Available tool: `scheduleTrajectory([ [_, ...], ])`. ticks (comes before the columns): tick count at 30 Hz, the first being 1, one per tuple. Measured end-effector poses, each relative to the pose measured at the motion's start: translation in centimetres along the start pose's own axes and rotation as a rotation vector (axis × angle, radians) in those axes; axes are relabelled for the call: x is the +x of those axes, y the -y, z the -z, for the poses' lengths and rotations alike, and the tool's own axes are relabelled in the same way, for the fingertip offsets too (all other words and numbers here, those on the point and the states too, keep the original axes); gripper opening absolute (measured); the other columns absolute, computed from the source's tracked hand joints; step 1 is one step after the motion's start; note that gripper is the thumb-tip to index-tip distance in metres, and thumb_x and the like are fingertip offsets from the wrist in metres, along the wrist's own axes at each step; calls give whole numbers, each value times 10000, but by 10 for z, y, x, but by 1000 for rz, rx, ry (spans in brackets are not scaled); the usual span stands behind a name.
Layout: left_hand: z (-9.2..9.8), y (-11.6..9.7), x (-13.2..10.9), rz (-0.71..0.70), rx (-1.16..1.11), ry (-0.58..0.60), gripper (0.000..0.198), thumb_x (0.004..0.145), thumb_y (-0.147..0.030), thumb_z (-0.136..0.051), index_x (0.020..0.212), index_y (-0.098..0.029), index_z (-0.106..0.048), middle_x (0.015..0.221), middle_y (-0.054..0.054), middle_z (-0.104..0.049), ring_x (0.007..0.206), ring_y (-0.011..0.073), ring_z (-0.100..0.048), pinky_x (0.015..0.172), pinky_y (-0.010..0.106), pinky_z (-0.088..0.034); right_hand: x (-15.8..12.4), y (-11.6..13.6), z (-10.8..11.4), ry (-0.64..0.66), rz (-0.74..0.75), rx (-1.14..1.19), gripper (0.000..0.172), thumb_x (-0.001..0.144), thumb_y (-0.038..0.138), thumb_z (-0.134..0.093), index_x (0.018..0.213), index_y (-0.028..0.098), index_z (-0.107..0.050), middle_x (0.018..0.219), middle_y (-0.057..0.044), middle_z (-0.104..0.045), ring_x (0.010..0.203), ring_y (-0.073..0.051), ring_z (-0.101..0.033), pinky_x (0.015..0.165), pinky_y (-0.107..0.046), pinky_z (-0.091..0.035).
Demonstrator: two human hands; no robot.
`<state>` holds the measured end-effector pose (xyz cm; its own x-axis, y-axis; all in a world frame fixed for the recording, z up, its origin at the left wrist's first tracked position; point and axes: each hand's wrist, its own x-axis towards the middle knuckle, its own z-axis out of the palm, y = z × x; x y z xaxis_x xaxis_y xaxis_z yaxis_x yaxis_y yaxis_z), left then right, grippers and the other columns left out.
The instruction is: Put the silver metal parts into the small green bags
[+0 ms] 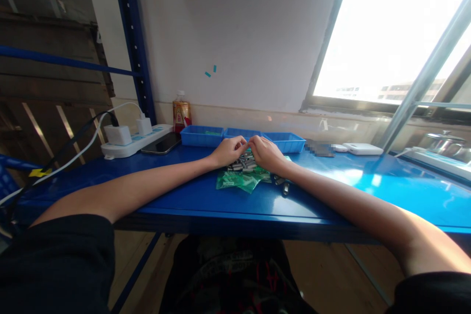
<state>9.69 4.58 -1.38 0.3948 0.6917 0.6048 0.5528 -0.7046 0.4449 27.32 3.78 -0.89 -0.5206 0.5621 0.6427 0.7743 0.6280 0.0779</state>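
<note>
My left hand (pixel 228 151) and my right hand (pixel 265 153) meet at the fingertips above a pile of small silvery metal pieces (pixel 243 163). The fingers of both are closed in a pinch, and whatever lies between them is too small to make out. Green plastic bags (pixel 237 180) lie flat under and in front of the pile. One metal piece (pixel 286 188) sits apart on the blue table, by my right wrist. Just behind my hands stand three blue trays in a row: left (pixel 200 141), middle (pixel 241 132) and right (pixel 294 144). Something green shows inside the left one.
On the left of the blue table (pixel 176 201) are a white power strip (pixel 158 135) with plugs and cables, a dark phone (pixel 162 143) and a bottle (pixel 181 113). White devices (pixel 362 149) lie at the right rear. A metal pot (pixel 443 142) stands far right.
</note>
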Motion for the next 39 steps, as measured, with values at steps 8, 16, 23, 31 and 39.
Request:
scheduleTrajectory([
  [8, 3, -2, 1, 28, 6, 10, 452, 913, -470, -342, 657, -167, -558, 609, 1, -616, 597, 147, -559, 583, 250, -388, -3, 0, -1, -66, 55, 70, 258, 896, 258, -439, 1134, 160, -459, 951, -83, -639, 864, -202, -594, 734, -285, -428],
  [16, 4, -4, -1, -22, 4, 61, 498, 945, -468, -251, 685, -174, -556, 637, 17, -632, 639, 159, -594, 621, 249, -421, -2, 0, 0, -90, 60, -6, 175, 917, 243, -406, 993, 173, -547, 945, -88, -658, 885, -208, -593, 772, -288, -411],
  [23, 11, -1, -7, -167, 471, 45, 292, 932, -382, -340, 988, -204, -564, 790, 55, -663, 746, 214, -631, 625, 274, -403, -2, 1, 2, -54, 44, -70, 249, 953, 273, -358, 958, 174, -587, 907, -80, -674, 858, -199, -597, 759, -280, -392],
  [31, 9, -3, -7, -216, 602, 78, 264, 923, -363, -365, 1006, -205, -560, 841, 64, -687, 768, 224, -651, 590, 271, -403, -1, 0, 2, 48, 71, -132, 357, 975, 318, -298, 810, 181, -583, 795, -75, -658, 806, -194, -593, 705, -273, -380],
  [39, 9, -6, -8, -198, 711, 100, 359, 961, -350, -247, 1055, -166, -541, 879, 99, -691, 802, 246, -664, 632, 299, -449, -3, 5, 7, 34, 41, 5, 276, 950, 274, -334, 1162, 153, -463, 1003, -90, -667, 927, -208, -616, 729, -268, -409],
])
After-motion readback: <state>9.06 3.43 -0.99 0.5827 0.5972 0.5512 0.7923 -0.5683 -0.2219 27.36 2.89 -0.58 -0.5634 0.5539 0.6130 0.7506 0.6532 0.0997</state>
